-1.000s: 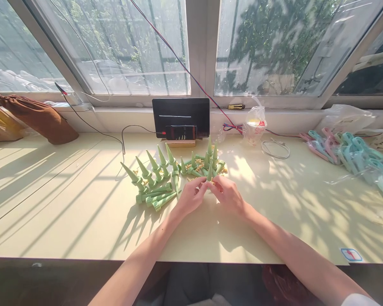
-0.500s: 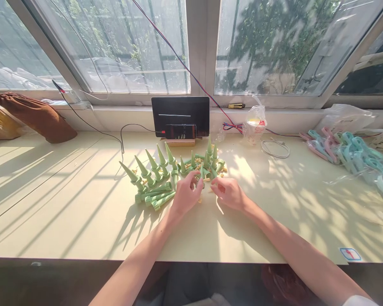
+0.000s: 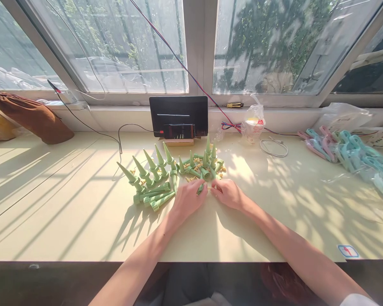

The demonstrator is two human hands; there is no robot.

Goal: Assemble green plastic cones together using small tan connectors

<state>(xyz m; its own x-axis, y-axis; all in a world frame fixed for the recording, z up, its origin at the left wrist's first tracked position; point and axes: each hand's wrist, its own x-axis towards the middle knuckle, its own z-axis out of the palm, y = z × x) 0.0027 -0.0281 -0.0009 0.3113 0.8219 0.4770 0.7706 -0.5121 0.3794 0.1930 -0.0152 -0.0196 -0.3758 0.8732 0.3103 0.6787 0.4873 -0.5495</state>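
My left hand [image 3: 190, 197] is closed around a green plastic spike [image 3: 200, 189], of which only a short part shows between the fingers. Just to its right, my right hand [image 3: 227, 193] pinches what looks like a small yellowish piece [image 3: 209, 188], mostly hidden by the fingertips. The fingertips of both hands almost meet. Beyond them is a pile of green cone-shaped parts [image 3: 204, 160] mixed with small yellow pieces [image 3: 187, 163]. On the left, several pointed green spikes [image 3: 151, 161] stand tilted in a row, with loose green tapered tubes [image 3: 156, 197] lying in front.
A black tablet [image 3: 178, 111] leans at the back with a phone [image 3: 179, 131] before it. A wrapped cup [image 3: 253, 125] and coiled white cable [image 3: 273, 147] are right of it. Pastel clips [image 3: 354, 148] lie far right, a brown pouch [image 3: 38, 121] far left.
My left hand has drawn back from the pile toward me and turned, bringing a green spike with it. My right hand stays nearly in place, its fingertips now close to the left's.
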